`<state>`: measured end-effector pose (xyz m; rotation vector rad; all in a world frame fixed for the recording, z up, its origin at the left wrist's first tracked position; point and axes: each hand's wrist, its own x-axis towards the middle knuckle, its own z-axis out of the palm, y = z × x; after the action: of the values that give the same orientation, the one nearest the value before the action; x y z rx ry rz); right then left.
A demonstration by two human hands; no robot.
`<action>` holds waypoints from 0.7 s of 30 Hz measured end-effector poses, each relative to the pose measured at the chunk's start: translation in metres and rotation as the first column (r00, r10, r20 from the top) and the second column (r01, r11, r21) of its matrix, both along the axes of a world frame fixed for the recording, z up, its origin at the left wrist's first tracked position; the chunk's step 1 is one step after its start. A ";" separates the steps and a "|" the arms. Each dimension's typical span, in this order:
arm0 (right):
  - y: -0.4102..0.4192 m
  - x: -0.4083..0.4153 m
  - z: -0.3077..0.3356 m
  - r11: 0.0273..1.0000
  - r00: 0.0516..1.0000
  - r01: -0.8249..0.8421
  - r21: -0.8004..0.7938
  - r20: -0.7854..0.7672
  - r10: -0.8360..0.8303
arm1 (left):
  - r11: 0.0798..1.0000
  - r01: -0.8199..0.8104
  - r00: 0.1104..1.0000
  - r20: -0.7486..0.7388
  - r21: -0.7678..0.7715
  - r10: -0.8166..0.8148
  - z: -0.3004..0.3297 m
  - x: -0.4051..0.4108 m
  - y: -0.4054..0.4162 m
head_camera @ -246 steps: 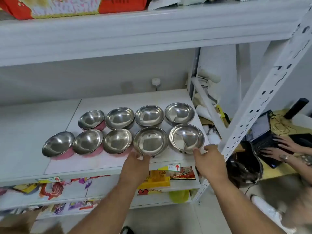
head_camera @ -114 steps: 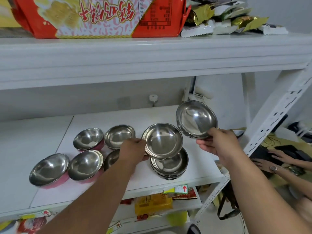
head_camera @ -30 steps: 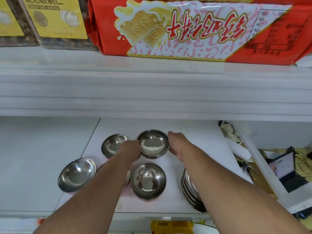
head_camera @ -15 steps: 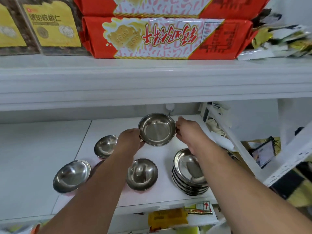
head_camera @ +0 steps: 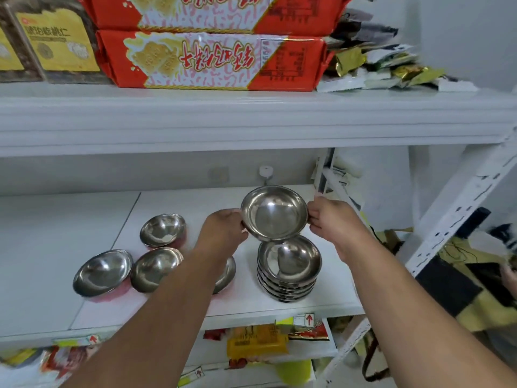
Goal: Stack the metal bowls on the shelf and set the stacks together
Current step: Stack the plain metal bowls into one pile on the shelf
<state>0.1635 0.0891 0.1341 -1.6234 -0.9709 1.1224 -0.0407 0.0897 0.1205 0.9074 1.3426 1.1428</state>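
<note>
Both hands are on one metal bowl (head_camera: pixel 274 212), held up in the air and tipped a bit toward the camera. The left hand (head_camera: pixel 223 229) pinches its left rim, the right hand (head_camera: pixel 328 217) pinches the right rim, fingers closed on the edge on both sides. The bowl is empty, just shiny steel inside.

It hangs right above the stack of bowls (head_camera: pixel 288 268) sitting near the front right of the white shelf (head_camera: pixel 70 219), not touching the stack. That stack looks several bowls deep (exact count is hard to tell from the rims), and the top one is empty too.

The loose ones sit to the left: a back bowl (head_camera: pixel 162 229), a front-left bowl (head_camera: pixel 102 271), and a middle bowl (head_camera: pixel 155 268) just beside it. One more, a half-hidden bowl (head_camera: pixel 225 274), peeks out from behind the left forearm. All empty, with pinkish undersides or reflections showing at the bottom edges.

On the upper shelf there are two red biscuit packs (head_camera: pixel 212 61) stacked, printed upside down with big red characters and a picture of crackers. A yellow-labelled box (head_camera: pixel 56 42) is at the left, its writing too blurry to read. A pile of crumpled wrappers (head_camera: pixel 386 67) sits at the right.

Little red arrow tags (head_camera: pixel 308 320) are stuck along the shelf's front lip.
</note>
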 end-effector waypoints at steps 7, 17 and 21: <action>-0.020 0.033 -0.023 0.996 0.998 -0.036 -0.083 0.055 0.041 | 0.995 0.045 0.982 -0.179 -0.084 -0.059 -0.012 0.024 -0.027; -0.044 0.044 -0.043 0.987 0.995 -0.083 -0.141 0.039 0.089 | 0.986 0.032 0.930 -0.358 -0.162 -0.088 -0.021 0.047 -0.056; -0.054 0.044 -0.040 0.973 0.988 -0.130 -0.189 0.060 0.144 | 0.983 0.010 0.907 -0.412 -0.181 -0.085 -0.027 0.049 -0.059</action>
<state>0.2075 0.0349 0.0939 -1.7780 -1.0661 1.2867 0.0084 0.0306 0.0931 1.0888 1.7286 0.7987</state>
